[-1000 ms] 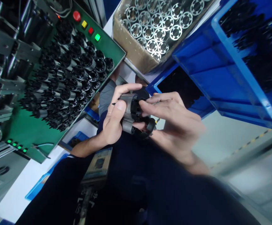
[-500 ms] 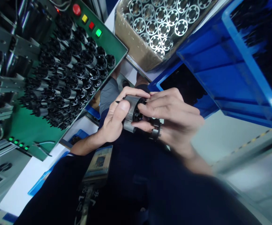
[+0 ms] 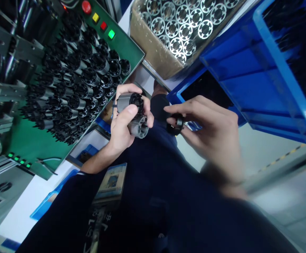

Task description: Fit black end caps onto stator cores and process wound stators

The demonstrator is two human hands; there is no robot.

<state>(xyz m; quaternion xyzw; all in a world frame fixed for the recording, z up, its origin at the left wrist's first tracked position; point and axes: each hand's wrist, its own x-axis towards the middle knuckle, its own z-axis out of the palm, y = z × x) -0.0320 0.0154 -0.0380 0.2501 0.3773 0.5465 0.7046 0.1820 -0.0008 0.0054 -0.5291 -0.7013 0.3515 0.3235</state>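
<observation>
My left hand (image 3: 121, 130) is closed around two metal stator cores. The upper stator core (image 3: 123, 102) carries a black slotted plastic end piece (image 3: 136, 102) on the end facing right, with my thumb lying against it. Just below, the second stator core (image 3: 139, 128) shows a bare grey slotted end. To the right, apart from them, my right hand (image 3: 211, 123) holds a black plastic ring (image 3: 178, 124) among its thumb and fingers. Part of that ring is hidden by the fingers, and the right wrist is blurred.
At left, a green machine table (image 3: 29, 144) bears many black-ended cores (image 3: 87, 75), pliers (image 3: 49, 163) and lit buttons (image 3: 111, 34). A cardboard box (image 3: 153, 52) of bare metal cores stands ahead. Blue bins (image 3: 237, 77) with black parts are at right.
My hands have moved apart. The left has shifted left and turned the cores' ends into view; the right has let go of the upper core and drawn away, keeping the black ring.
</observation>
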